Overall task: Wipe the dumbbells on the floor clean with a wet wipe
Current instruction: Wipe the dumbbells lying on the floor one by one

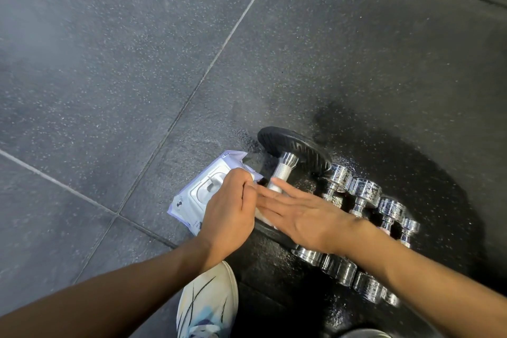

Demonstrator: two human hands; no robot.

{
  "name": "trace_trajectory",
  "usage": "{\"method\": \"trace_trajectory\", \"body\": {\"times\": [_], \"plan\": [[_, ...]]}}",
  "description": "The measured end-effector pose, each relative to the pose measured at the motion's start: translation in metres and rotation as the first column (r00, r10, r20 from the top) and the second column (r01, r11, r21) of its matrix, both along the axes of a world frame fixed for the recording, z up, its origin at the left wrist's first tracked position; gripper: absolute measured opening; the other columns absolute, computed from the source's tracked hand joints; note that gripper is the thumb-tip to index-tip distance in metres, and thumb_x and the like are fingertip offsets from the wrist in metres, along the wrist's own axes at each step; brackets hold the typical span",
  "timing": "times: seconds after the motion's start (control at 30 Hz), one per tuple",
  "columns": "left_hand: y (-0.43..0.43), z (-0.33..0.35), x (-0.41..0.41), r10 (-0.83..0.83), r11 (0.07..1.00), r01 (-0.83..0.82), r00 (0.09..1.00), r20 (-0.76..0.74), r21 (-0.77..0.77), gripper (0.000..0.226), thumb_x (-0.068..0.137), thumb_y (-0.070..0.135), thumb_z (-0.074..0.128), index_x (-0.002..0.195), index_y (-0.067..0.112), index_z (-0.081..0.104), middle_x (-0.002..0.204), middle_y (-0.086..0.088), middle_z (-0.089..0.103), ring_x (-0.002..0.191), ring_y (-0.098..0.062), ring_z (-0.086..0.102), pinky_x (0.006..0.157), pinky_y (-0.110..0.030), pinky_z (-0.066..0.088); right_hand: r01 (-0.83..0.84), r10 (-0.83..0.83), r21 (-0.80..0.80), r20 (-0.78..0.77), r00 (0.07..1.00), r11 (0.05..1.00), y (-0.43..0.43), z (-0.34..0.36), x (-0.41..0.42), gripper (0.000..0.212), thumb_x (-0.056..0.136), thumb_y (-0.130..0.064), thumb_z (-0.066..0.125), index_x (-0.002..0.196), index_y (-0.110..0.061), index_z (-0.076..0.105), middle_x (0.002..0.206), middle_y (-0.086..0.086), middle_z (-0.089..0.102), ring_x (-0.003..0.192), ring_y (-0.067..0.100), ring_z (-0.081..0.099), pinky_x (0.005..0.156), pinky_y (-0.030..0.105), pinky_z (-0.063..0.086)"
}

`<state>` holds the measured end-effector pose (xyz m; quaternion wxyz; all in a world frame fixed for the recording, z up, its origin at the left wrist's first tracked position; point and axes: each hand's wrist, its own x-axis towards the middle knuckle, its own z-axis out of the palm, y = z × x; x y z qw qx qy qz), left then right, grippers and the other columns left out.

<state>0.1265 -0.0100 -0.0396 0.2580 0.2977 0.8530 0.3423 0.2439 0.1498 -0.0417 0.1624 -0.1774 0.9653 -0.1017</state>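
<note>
— Low in the middle of the frame, the big dumbbell (285,164) lies on the dark floor (137,63), black plate toward the top, with a white wipe (264,218) draped over its handle.

— Who has hold of the wipe?

— The left hand (230,208) is curled, pinching it at the top edge. The right hand (299,214) lies flat, fingers straight, pressing it down.

— So how far along?

— Early, I'd judge: the wiping looks barely begun. The row of small chrome dumbbells (365,192) to the right looks untouched.

— And the wipes pack?

— The pack (197,192) sits just left of the hands, partly under the left one, with a shoe (208,304) below.
</note>
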Motion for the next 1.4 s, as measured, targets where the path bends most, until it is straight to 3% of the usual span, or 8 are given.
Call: {"method": "trace_trajectory", "body": {"times": [0.23, 0.57, 0.73, 0.83, 0.93, 1.17, 1.3, 1.4], "plan": [[0.002, -0.002, 0.0, 0.004, 1.0, -0.004, 1.0, -0.02, -0.009, 0.017, 0.104, 0.025, 0.037, 0.088, 0.026, 0.042, 0.082, 0.01, 0.047, 0.076, -0.004, 0.05, 0.064, -0.029, 0.028, -0.167, 0.181, 0.255, -0.034, 0.983, 0.952, -0.005, -0.014, -0.038, 0.053, 0.098, -0.007, 0.025, 0.144, -0.007, 0.05, 0.139, 0.01, 0.061, 0.142, 0.03, 0.044, 0.124, 0.056, 0.013], [0.004, 0.001, 0.002, 0.027, 0.999, -0.027, 1.0, -0.001, -0.036, 0.018, 0.104, 0.025, 0.039, 0.086, 0.027, 0.042, 0.083, 0.008, 0.048, 0.078, -0.006, 0.052, 0.064, -0.03, 0.028, -0.168, -0.005, 0.331, 0.462, 0.887, 0.929, -0.024, 0.01, -0.093, 0.035, 0.097, -0.021, 0.061, 0.132, -0.018, 0.059, 0.136, -0.001, 0.06, 0.136, 0.017, 0.041, 0.12, 0.03, 0.01], [0.002, -0.003, 0.001, 0.004, 1.0, -0.004, 1.0, -0.017, -0.011, 0.019, 0.105, 0.028, 0.034, 0.088, 0.025, 0.043, 0.084, 0.008, 0.048, 0.081, -0.008, 0.051, 0.064, -0.032, 0.031, -0.173, 0.209, 0.328, -0.076, 0.975, 0.929, -0.006, -0.002, -0.058, 0.015, 0.086, -0.013, 0.062, 0.075, -0.021, 0.068, 0.072, -0.005, 0.066, 0.088, 0.021, 0.06, 0.088, 0.036, 0.034], [0.002, -0.003, 0.002, -0.004, 1.0, 0.004, 0.999, -0.036, -0.008, 0.02, 0.104, 0.033, 0.031, 0.086, 0.031, 0.04, 0.082, 0.009, 0.047, 0.078, -0.005, 0.051, 0.058, -0.024, 0.03, 0.011, 0.078, 0.302, -0.283, 0.956, 0.953, -0.011, -0.012, -0.036, 0.045, 0.1, -0.001, 0.023, 0.087, -0.013, 0.064, 0.078, 0.003, 0.063, 0.091, 0.027, 0.058, 0.08, 0.039, 0.043], [0.001, -0.002, 0.001, 0.01, 1.0, -0.01, 0.999, -0.034, -0.007, 0.02, 0.105, 0.027, 0.036, 0.086, 0.029, 0.041, 0.083, 0.008, 0.048, 0.08, -0.005, 0.051, 0.059, -0.02, 0.031, -0.033, 0.102, 0.266, -0.248, 0.963, 0.963, -0.011, -0.017, -0.043, 0.017, 0.09, -0.006, 0.05, 0.081, -0.015, 0.062, 0.071, 0.0, 0.06, 0.087, 0.026, 0.058, 0.076, 0.037, 0.037], [0.003, 0.001, 0.003, 0.017, 1.0, -0.017, 1.0, 0.004, -0.002, 0.02, 0.104, 0.029, 0.035, 0.085, 0.028, 0.042, 0.083, 0.007, 0.049, 0.077, -0.009, 0.051, 0.063, -0.03, 0.029, -0.249, 0.046, 0.328, 0.521, 0.853, 0.911, -0.025, 0.013, -0.097, 0.01, 0.096, -0.025, 0.061, 0.104, -0.023, 0.065, 0.103, -0.004, 0.062, 0.095, 0.021, 0.05, 0.114, 0.041, 0.031], [0.0, 0.0, 0.0, 0.047, 0.996, -0.05, 0.998, 0.036, 0.069, 0.018, 0.098, 0.035, 0.033, 0.084, 0.03, 0.042, 0.081, 0.006, 0.049, 0.076, -0.012, 0.05, 0.064, -0.026, 0.033, -0.169, 0.018, 0.319, 0.427, 0.904, 0.932, -0.024, 0.013, -0.093, 0.007, 0.096, -0.025, 0.063, 0.103, -0.027, 0.062, 0.095, -0.008, 0.056, 0.093, 0.017, 0.044, 0.114, 0.039, 0.027], [0.0, -0.001, 0.0, 0.046, 0.996, -0.047, 0.999, 0.027, 0.071, 0.019, 0.1, 0.034, 0.033, 0.082, 0.031, 0.04, 0.079, 0.007, 0.047, 0.072, -0.011, 0.048, 0.063, -0.027, 0.032, -0.106, 0.073, 0.459, 0.088, 0.993, 0.882, -0.002, 0.006, -0.067, 0.017, 0.098, -0.025, 0.055, 0.106, -0.025, 0.07, 0.101, -0.005, 0.069, 0.112, 0.024, 0.048, 0.111, 0.045, 0.027]]}}
